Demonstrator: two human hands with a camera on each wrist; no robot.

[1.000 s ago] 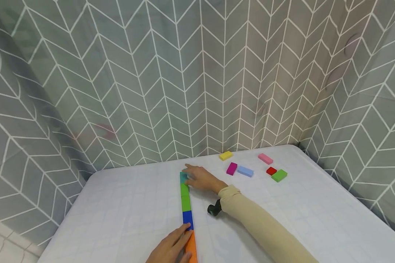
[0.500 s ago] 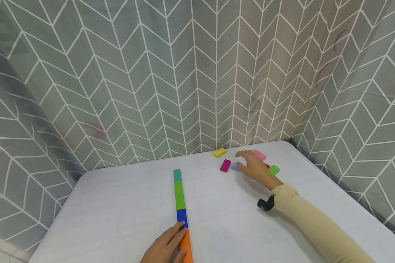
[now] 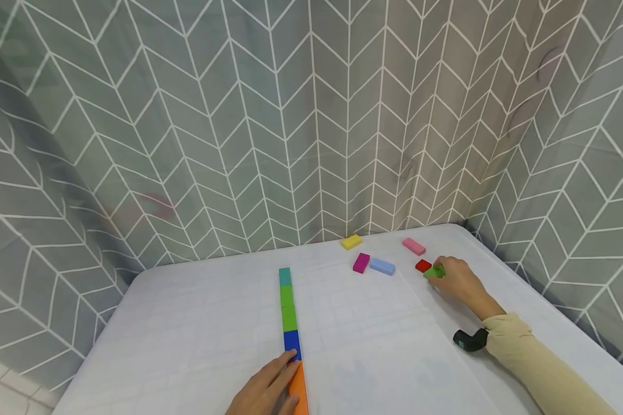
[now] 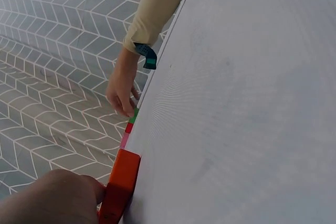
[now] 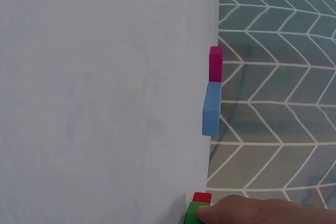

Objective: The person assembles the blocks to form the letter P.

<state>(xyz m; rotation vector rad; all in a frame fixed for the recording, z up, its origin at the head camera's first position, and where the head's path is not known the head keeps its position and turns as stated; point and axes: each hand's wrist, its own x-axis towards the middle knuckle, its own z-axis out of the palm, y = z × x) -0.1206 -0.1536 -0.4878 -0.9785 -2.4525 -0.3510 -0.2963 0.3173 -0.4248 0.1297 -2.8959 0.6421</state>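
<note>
A straight row on the white tabletop starts with a teal block (image 3: 285, 276) at its far end. Two green blocks (image 3: 288, 306) come after it, then a dark blue block (image 3: 292, 341) and an orange block (image 3: 300, 392) nearest me. My left hand (image 3: 265, 387) rests on the near end of the row, fingertips on the dark blue and orange blocks. At the right, the thumb and fingers of my right hand (image 3: 459, 282) pinch a loose green block (image 3: 433, 272), partly hidden by them. A small red block (image 3: 423, 266) lies right beside that green block.
Near the back edge lie a yellow block (image 3: 351, 242), a magenta block (image 3: 361, 263), a light blue block (image 3: 382, 266) and a pink block (image 3: 414, 246). A patterned grey curtain (image 3: 311, 127) hangs behind and at both sides of the table (image 3: 202, 323).
My right hand has left the teal block, moved right over the loose blocks, and come down onto the green one, which it now pinches. The left hand stays on the row.
</note>
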